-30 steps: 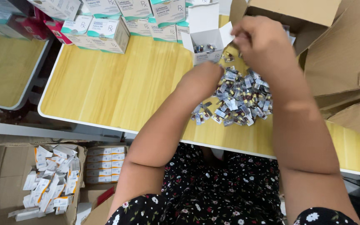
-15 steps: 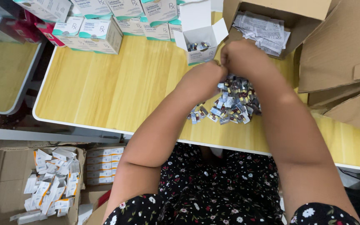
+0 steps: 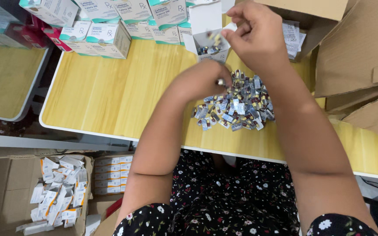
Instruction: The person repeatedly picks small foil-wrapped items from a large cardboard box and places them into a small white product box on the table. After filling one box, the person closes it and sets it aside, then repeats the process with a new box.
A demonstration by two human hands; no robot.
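At the far left of the pale wooden bench (image 3: 110, 96), we see stacked white-and-teal cardboard cartons (image 3: 106, 37). Our left hand (image 3: 204, 81) is curled at the far edge of the heap of small foil-wrapped capsule strips (image 3: 235, 105), fingers clenched on what looks like one strip. Just beyond stands the small open white carton (image 3: 208, 41), a few strips already inside. Our right hand (image 3: 254, 37) hovers beside its mouth, fingers pinched together; we cannot tell what they grip. We judge this the filling step; next calls for steady aim into that narrow opening.
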